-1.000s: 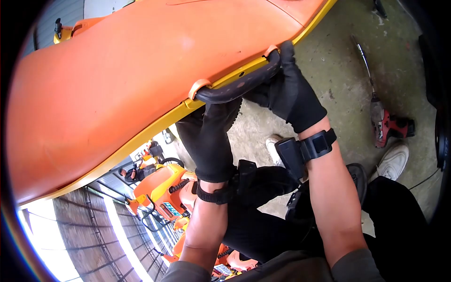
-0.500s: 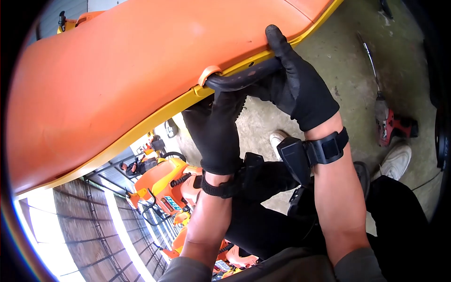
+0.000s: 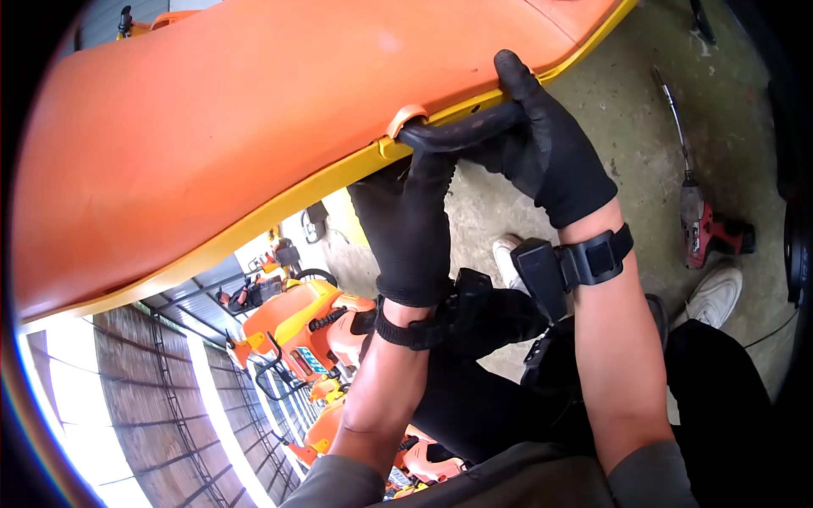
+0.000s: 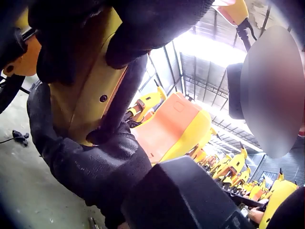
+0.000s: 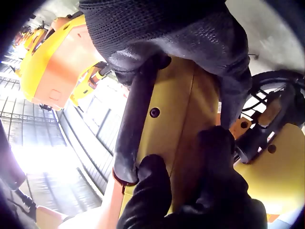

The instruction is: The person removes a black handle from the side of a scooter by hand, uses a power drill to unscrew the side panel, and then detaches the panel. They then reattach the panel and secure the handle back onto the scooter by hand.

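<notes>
Along the underside of a large orange shell [image 3: 212, 127] runs a yellow panel [image 5: 167, 121], with a curved black bar [image 3: 461, 131] fixed beside it. My gloved left hand [image 3: 406, 224] grips the panel near the bar's left end; in the right wrist view its thumb [image 5: 152, 176] lies by the bar and its fingers reach the panel's other side. At the bar's other end my gloved right hand [image 3: 559, 157] clasps the panel, thumb up against the shell's edge, fingers wrapped underneath. A dark screw hole [image 4: 103, 98] shows between the hands.
A red and black power tool [image 3: 707, 224] with a long shaft lies on the concrete floor [image 3: 627, 135] at right, near a white shoe [image 3: 714, 295]. Several orange and yellow vehicles [image 3: 296, 326] stand at lower left, with a person [image 3: 241, 296] beyond.
In the head view, the shell, bar and both hands have shifted to the right. My right thumb has moved from the bar's end to point up along the shell's edge.
</notes>
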### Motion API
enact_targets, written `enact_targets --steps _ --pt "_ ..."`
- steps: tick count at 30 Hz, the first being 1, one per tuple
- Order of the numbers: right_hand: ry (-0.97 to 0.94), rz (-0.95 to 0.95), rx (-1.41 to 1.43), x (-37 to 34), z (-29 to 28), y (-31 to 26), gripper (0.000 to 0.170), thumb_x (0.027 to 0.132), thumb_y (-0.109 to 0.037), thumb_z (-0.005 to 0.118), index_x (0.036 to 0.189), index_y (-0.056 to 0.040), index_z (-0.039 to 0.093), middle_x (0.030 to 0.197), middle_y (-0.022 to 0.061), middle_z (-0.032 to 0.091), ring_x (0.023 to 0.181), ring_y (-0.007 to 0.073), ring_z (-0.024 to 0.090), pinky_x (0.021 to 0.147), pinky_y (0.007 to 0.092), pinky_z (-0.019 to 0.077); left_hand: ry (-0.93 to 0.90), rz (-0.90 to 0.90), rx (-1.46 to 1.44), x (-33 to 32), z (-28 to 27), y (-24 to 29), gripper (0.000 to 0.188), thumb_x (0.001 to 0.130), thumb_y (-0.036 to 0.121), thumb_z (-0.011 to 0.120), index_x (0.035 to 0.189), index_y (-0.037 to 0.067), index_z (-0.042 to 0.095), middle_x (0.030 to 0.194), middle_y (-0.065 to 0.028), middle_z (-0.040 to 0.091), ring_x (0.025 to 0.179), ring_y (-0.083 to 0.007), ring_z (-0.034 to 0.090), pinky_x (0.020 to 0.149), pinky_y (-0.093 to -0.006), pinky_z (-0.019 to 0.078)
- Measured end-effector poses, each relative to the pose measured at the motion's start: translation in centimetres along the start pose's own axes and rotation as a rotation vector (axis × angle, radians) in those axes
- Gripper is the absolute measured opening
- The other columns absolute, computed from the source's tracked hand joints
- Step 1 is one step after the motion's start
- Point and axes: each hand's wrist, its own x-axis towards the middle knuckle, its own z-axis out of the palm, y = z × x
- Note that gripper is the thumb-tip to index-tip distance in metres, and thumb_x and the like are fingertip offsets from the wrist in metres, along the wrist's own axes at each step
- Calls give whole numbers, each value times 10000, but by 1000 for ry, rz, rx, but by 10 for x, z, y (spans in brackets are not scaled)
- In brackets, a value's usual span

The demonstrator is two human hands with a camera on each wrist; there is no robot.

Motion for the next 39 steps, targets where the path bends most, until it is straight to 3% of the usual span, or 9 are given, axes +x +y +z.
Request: enact_targets --steps 5,9,11,17,21,25,26,34,39 --pt "-22 -13 -39 1 -3 -1 712 942 -513 473 1311 95 430 1225 247 577 1139 306 583 1031 398 437 -73 -176 -320 -5 -4 9 330 898 70 624 1206 19 518 1068 -45 593 915 -115 586 761 -240 470" --pt "-36 -2 11 2 -5 -2 688 944 -500 482 1309 81 442 1225 237 580 1137 302 585 1028 400 445 -196 -36 -56 -4 -7 13 320 901 65 608 1204 19 519 1054 -52 594 892 -113 589 744 -239 473" --pt "-31 47 137 4 -11 2 568 845 -452 682 1216 -51 527 1079 135 612 1002 264 623 877 404 533 -79 -109 -121 -5 0 19 257 898 76 616 1136 16 543 978 -38 602 804 -100 588 693 -223 466" --pt "-8 15 217 -5 2 -3 539 863 -447 661 1214 -57 539 1098 129 619 971 255 627 861 390 532 73 -107 -116 -2 21 18 186 851 56 669 998 21 560 851 -11 593 689 -80 568 627 -197 443" --pt "-3 96 269 -8 3 -15 468 953 -449 507 1190 -53 580 1026 125 686 930 247 672 885 399 533 38 -147 -188 -1 18 15 211 830 5 651 1017 24 555 870 -27 595 740 -88 577 648 -210 450" --pt "11 111 267 -3 1 -16 443 955 -443 507 1125 -46 605 967 116 693 909 237 673 857 370 538 62 -151 -129 -1 18 17 207 844 52 648 1023 22 547 891 -32 591 769 -102 585 673 -219 461" --pt "-42 125 335 -3 -3 -17 488 882 -357 664 1213 -31 514 1109 128 614 1019 250 610 916 404 518 91 -134 -125 0 19 15 208 850 69 644 1026 29 541 907 -34 587 771 -106 586 686 -229 473" --pt "-68 -21 488 -6 10 4 375 863 -230 696 1151 -59 528 1070 92 587 999 217 589 902 375 504 17 -133 -53 -7 21 23 239 929 165 541 1143 76 481 977 -38 558 940 -195 633 770 -407 570" --pt "-12 -129 508 -8 14 11 366 856 -215 694 1141 -70 516 1066 73 567 992 186 571 913 352 480 -23 -86 -13 -3 2 10 368 955 218 577 1247 16 482 1177 -160 592 1134 -222 564 950 -305 459"
